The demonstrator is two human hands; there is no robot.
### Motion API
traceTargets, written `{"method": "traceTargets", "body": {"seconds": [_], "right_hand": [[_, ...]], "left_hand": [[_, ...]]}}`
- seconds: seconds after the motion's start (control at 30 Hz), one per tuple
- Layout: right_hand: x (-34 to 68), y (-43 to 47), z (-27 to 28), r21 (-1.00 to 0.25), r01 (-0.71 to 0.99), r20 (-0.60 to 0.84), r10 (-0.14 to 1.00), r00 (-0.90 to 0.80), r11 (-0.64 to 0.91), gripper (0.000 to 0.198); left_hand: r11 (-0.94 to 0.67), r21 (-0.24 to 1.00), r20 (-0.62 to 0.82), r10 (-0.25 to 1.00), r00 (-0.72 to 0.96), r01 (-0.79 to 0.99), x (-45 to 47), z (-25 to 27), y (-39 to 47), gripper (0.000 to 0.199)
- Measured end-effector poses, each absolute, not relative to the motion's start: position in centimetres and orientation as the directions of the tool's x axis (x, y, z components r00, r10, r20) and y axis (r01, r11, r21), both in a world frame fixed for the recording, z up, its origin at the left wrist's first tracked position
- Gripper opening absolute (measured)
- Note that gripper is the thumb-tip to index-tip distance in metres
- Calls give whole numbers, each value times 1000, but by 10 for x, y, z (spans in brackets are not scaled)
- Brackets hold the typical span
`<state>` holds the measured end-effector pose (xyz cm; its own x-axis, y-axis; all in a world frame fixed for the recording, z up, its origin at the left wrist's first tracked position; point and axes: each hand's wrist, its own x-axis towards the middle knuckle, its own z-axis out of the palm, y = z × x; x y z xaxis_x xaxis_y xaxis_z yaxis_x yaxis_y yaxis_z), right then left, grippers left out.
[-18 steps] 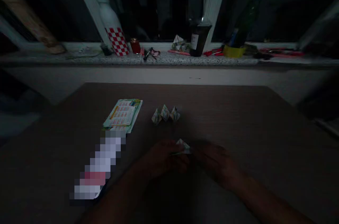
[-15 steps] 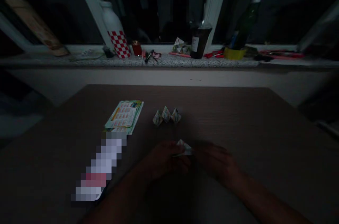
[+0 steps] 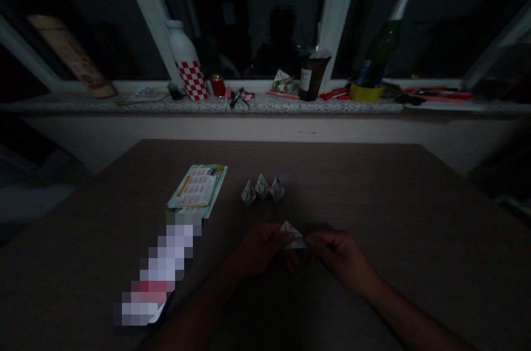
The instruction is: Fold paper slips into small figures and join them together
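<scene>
A small folded paper triangle [image 3: 293,236] with printing on it is held above the near middle of the table. My left hand [image 3: 265,247] grips its left side, thumb on the front face and fingers behind. At the right corner, my right hand [image 3: 338,251] pinches the paper between thumb and fingers. Beyond my hands, three folded paper pieces [image 3: 262,188] with pointed tops stand side by side. A stack of printed paper sheets [image 3: 197,188] lies to their left.
The brown table [image 3: 352,174] reaches a sill under dark windows. A phone-like device [image 3: 160,271], its screen blurred out, lies left of my hands. Along the sill [image 3: 265,102] stand a red-checked white bottle [image 3: 191,72], a dark cup [image 3: 312,77] and a green bottle [image 3: 381,47].
The view has tilted up slightly. My right hand has turned from lying flat beside the paper to pinching its right corner. The paper triangle now faces me more, still in my left hand.
</scene>
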<state>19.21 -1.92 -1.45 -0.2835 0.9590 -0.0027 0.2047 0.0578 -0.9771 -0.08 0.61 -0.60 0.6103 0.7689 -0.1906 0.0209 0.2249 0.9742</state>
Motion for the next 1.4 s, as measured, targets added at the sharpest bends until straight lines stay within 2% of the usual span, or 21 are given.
{"method": "traceTargets", "body": {"seconds": [0.1,0.27,0.53,1.07,1.23,1.4], "right_hand": [[191,-19,-19,-980,199,-24,963,-269,31,34],[189,-20,-22,-970,241,-14,972,-236,44,36],[186,-18,-22,-982,185,-87,970,-225,-45,31],[157,-7,-23,-995,89,-59,982,-178,-43,29],[162,-9,-23,-995,89,-52,985,-164,-38,29],[167,-9,-27,-996,56,-75,990,-120,-68,32]], "left_hand": [[216,976,-193,775,602,35,1,-8,7,37],[211,976,-197,774,602,48,2,-12,7,36],[164,984,-175,785,594,74,-1,-14,7,39],[31,993,-84,872,482,118,-19,-13,11,36],[42,991,-102,854,511,127,-18,-9,11,37],[-15,978,-82,887,454,207,-19,-10,9,36]]}}
